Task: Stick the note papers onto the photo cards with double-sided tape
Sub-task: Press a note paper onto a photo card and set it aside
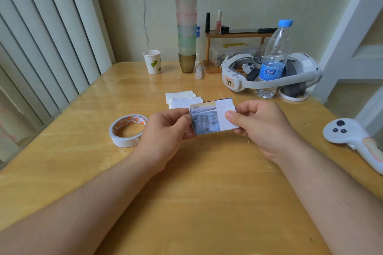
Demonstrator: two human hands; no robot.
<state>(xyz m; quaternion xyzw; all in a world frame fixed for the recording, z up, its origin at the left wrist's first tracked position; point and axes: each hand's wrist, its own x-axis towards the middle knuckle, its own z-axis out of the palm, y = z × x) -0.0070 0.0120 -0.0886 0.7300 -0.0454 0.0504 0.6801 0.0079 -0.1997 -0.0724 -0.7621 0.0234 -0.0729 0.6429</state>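
Observation:
A photo card (205, 120) with a polar bear and ice picture is held above the table's middle. My left hand (165, 130) pinches its left edge. A white note paper (224, 117) lies over the card's right part, and my right hand (263, 126) pinches that side with the thumb on the paper. Behind the card, a small pile of white note papers (182, 98) lies on the table. A roll of double-sided tape (127, 130) lies flat on the table just left of my left hand.
Wooden table (196, 192). At the back stand a paper cup (152, 62), a tall stack of tumblers (186, 18), a small shelf (236, 35), a VR headset (269, 72) and a water bottle (273, 58). A white controller (352, 138) lies at the right edge.

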